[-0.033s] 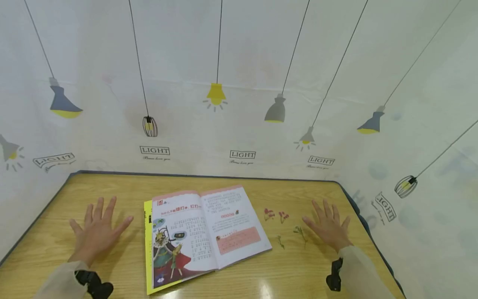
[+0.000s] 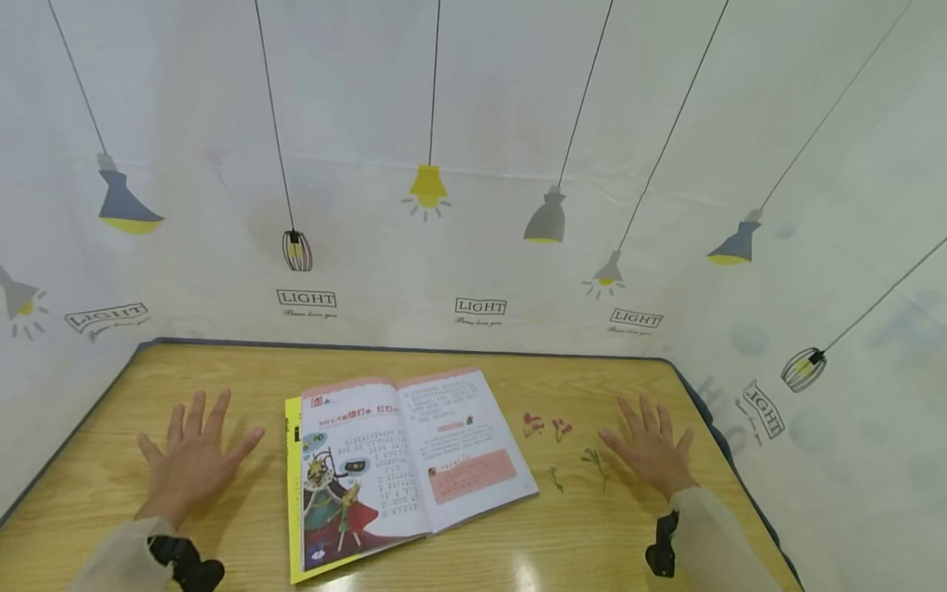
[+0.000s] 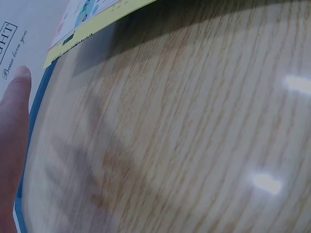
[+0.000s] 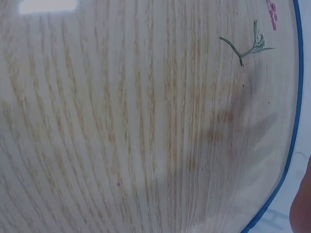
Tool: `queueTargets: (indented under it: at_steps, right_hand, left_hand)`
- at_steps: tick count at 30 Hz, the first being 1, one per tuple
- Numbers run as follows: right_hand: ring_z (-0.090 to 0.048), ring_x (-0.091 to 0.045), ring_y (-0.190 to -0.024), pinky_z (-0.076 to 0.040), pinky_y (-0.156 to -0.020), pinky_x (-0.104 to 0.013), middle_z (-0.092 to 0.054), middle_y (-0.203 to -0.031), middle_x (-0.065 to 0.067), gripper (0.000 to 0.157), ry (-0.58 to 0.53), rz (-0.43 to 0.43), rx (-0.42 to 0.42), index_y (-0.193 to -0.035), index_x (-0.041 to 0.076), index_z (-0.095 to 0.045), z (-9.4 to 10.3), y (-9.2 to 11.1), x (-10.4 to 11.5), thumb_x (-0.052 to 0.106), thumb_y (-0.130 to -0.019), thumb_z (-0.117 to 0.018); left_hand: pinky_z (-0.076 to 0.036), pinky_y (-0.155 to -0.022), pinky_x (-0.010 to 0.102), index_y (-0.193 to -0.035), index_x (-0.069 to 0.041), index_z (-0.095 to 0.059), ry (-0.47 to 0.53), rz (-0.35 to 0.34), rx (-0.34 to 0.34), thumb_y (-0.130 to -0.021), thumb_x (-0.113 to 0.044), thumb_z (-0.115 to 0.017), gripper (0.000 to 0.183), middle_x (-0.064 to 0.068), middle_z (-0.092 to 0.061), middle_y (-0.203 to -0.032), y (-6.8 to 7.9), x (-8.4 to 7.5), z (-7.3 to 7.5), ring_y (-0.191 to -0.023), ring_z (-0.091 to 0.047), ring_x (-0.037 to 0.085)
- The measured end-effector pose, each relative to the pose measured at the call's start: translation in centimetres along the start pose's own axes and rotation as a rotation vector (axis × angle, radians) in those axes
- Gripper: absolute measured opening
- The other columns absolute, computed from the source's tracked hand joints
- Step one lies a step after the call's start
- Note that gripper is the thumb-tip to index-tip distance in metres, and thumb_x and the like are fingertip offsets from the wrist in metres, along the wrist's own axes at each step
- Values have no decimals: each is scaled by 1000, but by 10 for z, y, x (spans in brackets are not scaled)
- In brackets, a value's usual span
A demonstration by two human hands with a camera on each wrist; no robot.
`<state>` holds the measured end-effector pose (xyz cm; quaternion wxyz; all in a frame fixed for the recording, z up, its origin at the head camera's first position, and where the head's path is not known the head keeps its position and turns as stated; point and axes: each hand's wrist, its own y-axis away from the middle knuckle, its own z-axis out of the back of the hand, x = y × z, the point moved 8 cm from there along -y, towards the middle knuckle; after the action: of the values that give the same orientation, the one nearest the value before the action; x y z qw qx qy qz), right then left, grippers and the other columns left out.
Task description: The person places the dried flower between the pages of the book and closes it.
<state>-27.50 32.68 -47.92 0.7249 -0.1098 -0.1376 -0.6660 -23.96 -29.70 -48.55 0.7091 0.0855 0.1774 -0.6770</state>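
An open picture book (image 2: 466,444) lies on the wooden table, its yellow cover edge (image 2: 294,493) showing along the left. To its left, my left hand (image 2: 191,464) is spread palm down over the table, holding nothing. My right hand (image 2: 653,448) is spread the same way on the right side. Between the book and that hand are two small red flower sprigs (image 2: 533,424) and two thin green sprigs (image 2: 595,465). The left wrist view has the thumb (image 3: 15,111) at its edge and the book's yellow border (image 3: 99,30) above. One green sprig (image 4: 248,51) appears in the right wrist view.
Behind the table (image 2: 473,559) hangs a pale cloth (image 2: 370,205) printed with lamps and the word LIGHT, which continues along both sides. A dark blue edge (image 2: 414,349) borders the tabletop. Black straps (image 2: 187,562) sit on both wrists over light sleeves.
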Motion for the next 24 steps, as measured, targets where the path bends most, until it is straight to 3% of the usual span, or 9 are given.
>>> queueTargets:
  at_steps: [5, 8, 12, 15, 20, 24]
  right_hand:
    - [5, -49, -134, 13, -87, -74, -2, -152, -22, 79, -2, -1, -7, -151, 20, -13, 1, 3, 2, 61, -90, -42]
    - [-7, -50, -133, 6, -89, -75, -13, -150, -24, 76, -30, 2, -3, -149, 15, -20, -1, 5, 2, 57, -91, -44]
    - [-39, -46, -120, -23, -92, -67, -41, -135, -27, 66, -133, 7, 19, -142, 3, -36, -9, 9, 3, 46, -93, -50]
    - [-57, -33, -99, -43, -81, -52, -58, -113, -20, 54, -199, -8, 15, -130, -2, -50, -14, 12, 1, 36, -92, -56]
    - [-57, -18, -79, -47, -70, -37, -63, -91, -6, 35, -274, -55, -30, -110, -1, -64, -17, 20, -5, 26, -88, -65]
    - [-56, -15, -72, -46, -66, -32, -62, -83, -3, 26, -358, -94, -42, -99, 1, -67, -21, 26, -8, 22, -85, -69]
  left_hand:
    - [17, -83, 74, -150, -13, -1, 7, -9, -11, -91, -61, -39, 85, 32, -3, -147, 1, -2, 0, -130, 1, 55]
    - [15, -84, 75, -150, -13, -3, 20, -29, -32, -92, -58, -41, 83, 32, -7, -147, 3, -8, 1, -130, -3, 55]
    - [-1, -88, 76, -149, -7, -13, 78, -81, -89, -93, -49, -46, 77, 32, -22, -142, 6, -26, 5, -125, -19, 55]
    - [-17, -89, 72, -143, 0, -26, 163, -129, -121, -93, -41, -52, 70, 33, -33, -134, 10, -44, 5, -118, -31, 54]
    - [-35, -83, 59, -128, 4, -46, 311, -188, -151, -88, -30, -65, 56, 25, -48, -119, 18, -73, -3, -105, -45, 41]
    - [-38, -79, 50, -119, 1, -55, 367, -211, -140, -83, -25, -71, 47, 18, -52, -108, 25, -88, -12, -95, -46, 30]
